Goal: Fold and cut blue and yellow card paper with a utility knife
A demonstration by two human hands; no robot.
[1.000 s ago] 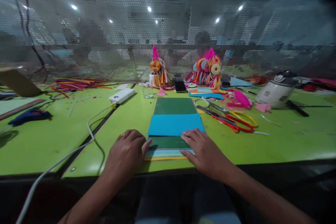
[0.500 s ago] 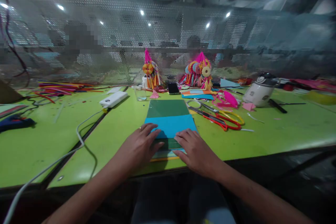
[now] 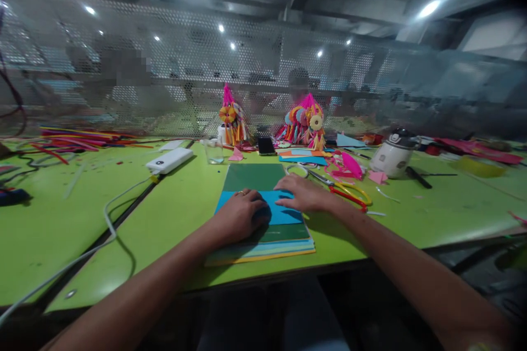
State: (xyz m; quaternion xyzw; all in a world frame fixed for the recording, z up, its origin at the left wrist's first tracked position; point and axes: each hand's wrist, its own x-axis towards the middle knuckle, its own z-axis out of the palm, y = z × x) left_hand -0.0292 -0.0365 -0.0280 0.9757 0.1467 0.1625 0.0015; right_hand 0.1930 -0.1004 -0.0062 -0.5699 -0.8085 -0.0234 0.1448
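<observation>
A blue paper sheet (image 3: 234, 200) lies across a green sheet (image 3: 255, 175), over a stack of coloured papers (image 3: 263, 255) at the table's front edge. My left hand (image 3: 246, 214) rests on the blue sheet, palm down, fingers bent slightly and not gripping anything. Above the sheet's right part is my right hand (image 3: 302, 193), fingers stretched out and apart, holding nothing. Just beyond it lie yellow-handled scissors (image 3: 356, 189) and red-handled scissors (image 3: 349, 198), their blades partly hidden behind that hand and each other.
A white power bank (image 3: 169, 160) with a cable sits left. Behind the papers are a clear cup (image 3: 214, 152), a phone (image 3: 266, 146) and tasselled ornaments (image 3: 302, 120). Rightward stands a white jug (image 3: 393, 156) near pink paper scraps (image 3: 377, 177). A perforated screen (image 3: 255, 66) runs along the back.
My right hand has moved up and away from the papers' near edge, towards the scissors. My left hand has shifted inward over the blue sheet. The camera view has tilted slightly.
</observation>
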